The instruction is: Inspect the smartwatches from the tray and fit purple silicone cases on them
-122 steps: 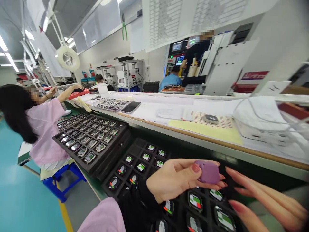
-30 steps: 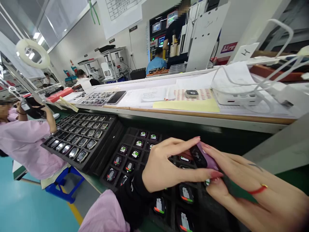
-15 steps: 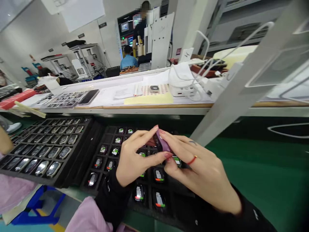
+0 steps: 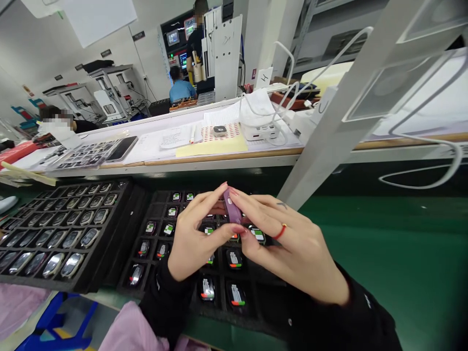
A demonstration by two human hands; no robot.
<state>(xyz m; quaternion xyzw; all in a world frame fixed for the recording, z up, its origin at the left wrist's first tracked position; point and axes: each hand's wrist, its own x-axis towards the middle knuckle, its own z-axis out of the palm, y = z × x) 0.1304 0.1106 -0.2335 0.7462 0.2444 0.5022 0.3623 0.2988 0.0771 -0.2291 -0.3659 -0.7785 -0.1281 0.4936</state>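
Between both hands, a purple smartwatch case (image 4: 233, 208) is held on edge, raised above a black compartment tray (image 4: 268, 300). My left hand (image 4: 193, 231) pinches it from the left, forefinger at its top and thumb near its bottom. From the right, my right hand (image 4: 292, 246) grips it with fingers along the top and thumb below. Its screen face is turned out of sight. Several watches with lit screens, such as one watch (image 4: 237, 294), lie in the tray's compartments. My hands and sleeves cover part of the tray.
Left of the tray stands another black tray (image 4: 106, 265) of watch cases. Behind runs a shelf (image 4: 212, 162) carrying a phone (image 4: 122, 148), papers, a small square device (image 4: 220, 130) and a white charger box (image 4: 258, 129). A slanted metal post (image 4: 321, 131) and loose cable (image 4: 435, 184) are at right. People are in the background.
The whole view has shifted, so the hands and trays appear slightly further left. The watch case has turned a little, showing more of its purple side. Both hands keep their hold.
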